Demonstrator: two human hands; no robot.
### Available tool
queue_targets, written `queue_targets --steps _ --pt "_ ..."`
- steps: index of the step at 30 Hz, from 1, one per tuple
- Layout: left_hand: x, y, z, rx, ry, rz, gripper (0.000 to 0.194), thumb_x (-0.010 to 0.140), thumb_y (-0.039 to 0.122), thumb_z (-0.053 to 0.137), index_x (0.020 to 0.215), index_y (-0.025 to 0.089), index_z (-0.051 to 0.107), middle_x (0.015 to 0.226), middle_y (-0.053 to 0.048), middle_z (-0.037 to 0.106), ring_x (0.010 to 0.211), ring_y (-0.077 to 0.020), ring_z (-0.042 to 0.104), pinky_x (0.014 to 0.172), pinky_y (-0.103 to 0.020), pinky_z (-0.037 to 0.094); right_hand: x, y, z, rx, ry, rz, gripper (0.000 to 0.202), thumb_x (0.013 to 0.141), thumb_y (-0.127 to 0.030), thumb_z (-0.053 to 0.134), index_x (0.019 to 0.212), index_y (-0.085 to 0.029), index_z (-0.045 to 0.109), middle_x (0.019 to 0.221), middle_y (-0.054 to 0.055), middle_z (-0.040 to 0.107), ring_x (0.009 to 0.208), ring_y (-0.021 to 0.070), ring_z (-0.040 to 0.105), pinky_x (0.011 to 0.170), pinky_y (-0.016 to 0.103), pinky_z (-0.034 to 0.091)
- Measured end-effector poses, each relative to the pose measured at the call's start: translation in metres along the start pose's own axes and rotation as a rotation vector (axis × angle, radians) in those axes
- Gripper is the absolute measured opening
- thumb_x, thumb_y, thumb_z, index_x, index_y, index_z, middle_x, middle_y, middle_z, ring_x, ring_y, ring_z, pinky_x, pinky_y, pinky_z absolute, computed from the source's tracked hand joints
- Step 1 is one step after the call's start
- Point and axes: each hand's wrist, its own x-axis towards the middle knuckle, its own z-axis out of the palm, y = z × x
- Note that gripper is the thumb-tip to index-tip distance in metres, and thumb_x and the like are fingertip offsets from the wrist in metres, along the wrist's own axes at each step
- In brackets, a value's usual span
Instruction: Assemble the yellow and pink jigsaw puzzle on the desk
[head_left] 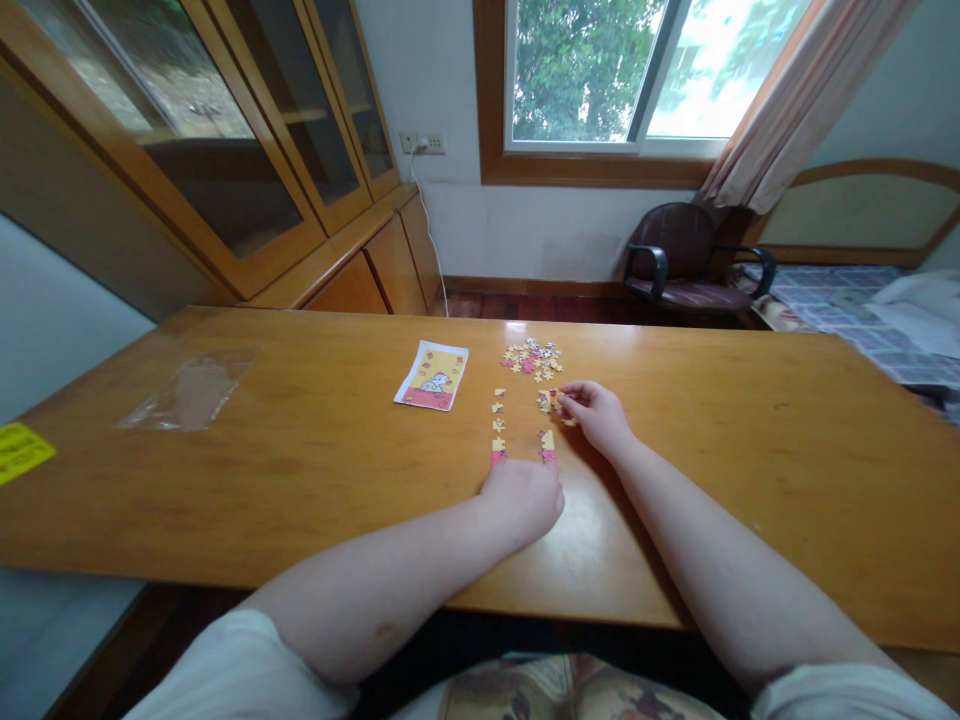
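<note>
Yellow-and-pink jigsaw pieces lie in a partial frame, with a left column point(499, 426) and a right column point(547, 445). My right hand point(596, 412) pinches a small puzzle piece point(556, 398) at the upper part of the right column, beside other pieces. Another yellow piece point(570, 422) lies just under its fingers. My left hand point(523, 492) rests curled at the near end of both columns, covering what lies there; its fingertips are mostly hidden. Beyond the columns sits a loose pile of puzzle pieces point(531, 358). A picture card point(433, 377) with a white animal lies to the left.
On the wooden table point(337, 480), a clear plastic bag point(191, 392) lies far left, near a yellow label point(22, 452) at the edge. A glass-door cabinet point(247, 150) stands behind on the left. Past the table are an armchair point(682, 250) and a bed point(847, 300).
</note>
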Motion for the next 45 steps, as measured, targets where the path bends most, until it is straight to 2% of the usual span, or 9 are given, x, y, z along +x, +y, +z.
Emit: queue_targets --steps 8,14,19,30,39,42,45 --pt "0.0 0.001 -0.001 0.004 -0.004 -0.002 0.037 0.092 0.032 0.038 0.108 0.011 0.064 0.088 -0.017 0.071 0.086 -0.0307 0.07 0.072 -0.041 0.054 -0.001 -0.003 -0.002 -0.18 -0.014 -0.029 0.037 0.07 -0.046 0.07 0.09 -0.015 0.069 0.068 0.003 0.068 0.051 0.0119 0.057 0.05 0.026 0.049" --pt "0.0 0.001 -0.001 0.005 0.0 0.001 0.036 0.092 0.031 0.039 0.106 0.01 0.065 0.087 -0.018 0.071 0.085 -0.0318 0.07 0.071 -0.042 0.054 -0.001 -0.001 -0.004 -0.297 0.005 -0.09 0.031 0.073 -0.039 0.067 0.095 -0.016 0.073 0.079 0.006 0.072 0.056 0.0126 0.058 0.055 0.026 0.048" --pt "0.0 0.001 -0.001 0.001 -0.009 -0.006 0.037 0.092 0.031 0.038 0.107 0.01 0.064 0.088 -0.018 0.071 0.085 -0.0315 0.07 0.072 -0.042 0.054 -0.001 0.001 -0.004 -0.35 -0.03 -0.12 0.028 0.076 -0.035 0.064 0.096 -0.018 0.075 0.079 0.006 0.073 0.06 0.0141 0.06 0.059 0.027 0.049" --pt "-0.001 0.001 -0.005 -0.011 -0.034 -0.001 0.037 0.092 0.03 0.037 0.109 0.011 0.064 0.091 -0.018 0.071 0.089 -0.0303 0.069 0.074 -0.041 0.054 -0.006 -0.011 -0.003 -0.445 -0.097 -0.15 0.035 0.075 -0.039 0.066 0.099 -0.017 0.076 0.073 0.005 0.072 0.058 0.0138 0.057 0.059 0.027 0.046" --pt "0.0 0.001 0.0 0.002 0.0 -0.009 0.037 0.092 0.031 0.038 0.107 0.011 0.065 0.088 -0.017 0.071 0.084 -0.0308 0.07 0.071 -0.041 0.054 -0.005 -0.011 -0.004 -0.512 -0.082 -0.192 0.033 0.078 -0.038 0.062 0.1 -0.018 0.076 0.075 0.005 0.072 0.057 0.0133 0.054 0.059 0.027 0.045" --pt "-0.001 0.0 0.0 -0.006 -0.012 -0.004 0.038 0.092 0.031 0.038 0.11 0.011 0.064 0.09 -0.017 0.071 0.086 -0.0303 0.069 0.073 -0.041 0.054 -0.006 -0.012 -0.005 -0.529 -0.137 -0.228 0.034 0.079 -0.039 0.061 0.101 -0.018 0.076 0.07 0.003 0.07 0.055 0.0123 0.051 0.058 0.026 0.043" --pt "-0.001 0.0 -0.002 -0.01 -0.028 0.002 0.04 0.092 0.03 0.038 0.117 0.01 0.061 0.091 -0.018 0.071 0.09 -0.0306 0.069 0.075 -0.04 0.053 -0.008 -0.014 -0.007 -0.53 -0.279 -0.242 0.032 0.08 -0.04 0.062 0.099 -0.019 0.076 0.071 0.002 0.07 0.056 0.0119 0.051 0.058 0.025 0.043"
